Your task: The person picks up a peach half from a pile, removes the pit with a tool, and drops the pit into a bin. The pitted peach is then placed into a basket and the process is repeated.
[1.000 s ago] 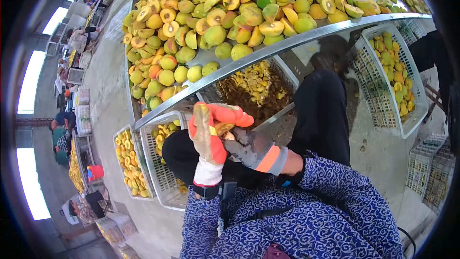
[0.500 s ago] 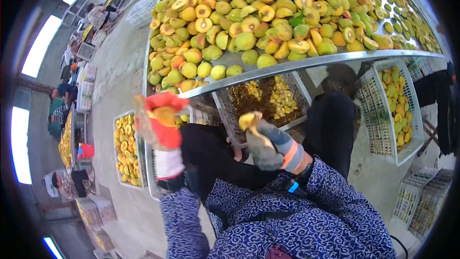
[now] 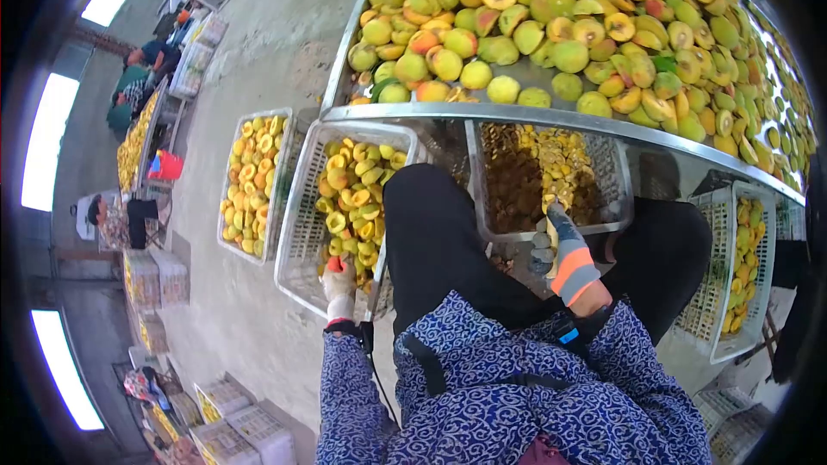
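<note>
My left hand (image 3: 338, 278), in a white and red glove, is down at the near end of a white crate (image 3: 297, 245) of peach halves (image 3: 353, 181). Its fingers point away from me and are mostly hidden, close to the fruit. My right hand (image 3: 558, 250), in a grey glove with an orange band at the wrist, is closed around a tool with a pale handle (image 3: 551, 263). It hovers at the near rim of a grey crate (image 3: 487, 228) of peach pits and scraps (image 3: 551, 155), between my knees. The tool's tip overlaps the yellow scraps.
A metal-edged table (image 3: 482, 110) heaped with whole and halved peaches (image 3: 551, 26) stands ahead. Another filled crate (image 3: 226, 241) sits on the floor at left, and one more (image 3: 719, 327) at right. People work at tables far left, near a red bucket (image 3: 166, 165).
My left hand has gone from holding a peach half by the table edge down to the white crate. My right hand has moved to the scrap crate's rim. The view has shifted left.
</note>
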### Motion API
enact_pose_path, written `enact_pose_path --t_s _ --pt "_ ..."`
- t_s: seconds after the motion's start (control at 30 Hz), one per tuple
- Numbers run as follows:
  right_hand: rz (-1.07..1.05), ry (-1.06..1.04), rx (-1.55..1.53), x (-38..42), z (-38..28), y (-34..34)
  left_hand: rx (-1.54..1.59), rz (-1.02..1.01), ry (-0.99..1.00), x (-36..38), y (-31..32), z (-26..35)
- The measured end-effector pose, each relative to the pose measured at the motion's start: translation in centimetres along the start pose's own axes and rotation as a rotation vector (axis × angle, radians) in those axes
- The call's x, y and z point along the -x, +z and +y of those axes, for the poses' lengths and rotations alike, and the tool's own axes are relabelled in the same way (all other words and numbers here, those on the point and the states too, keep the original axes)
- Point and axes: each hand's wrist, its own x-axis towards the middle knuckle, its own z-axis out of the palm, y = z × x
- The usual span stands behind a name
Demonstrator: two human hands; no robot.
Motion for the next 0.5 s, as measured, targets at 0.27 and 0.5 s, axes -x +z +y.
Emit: enact_pose_path --t_s 0.27,0.5 --pt "-0.093 -0.033 0.223 0.8 0.1 1.1 0.669 -0.157 -0.587 2.3 -3.8 1.7" --pt "-0.482 -0.133 0.192 3.1 -4.3 -0.3 0.772 -0.016 -0.356 -1.4 -6.1 -2.0"
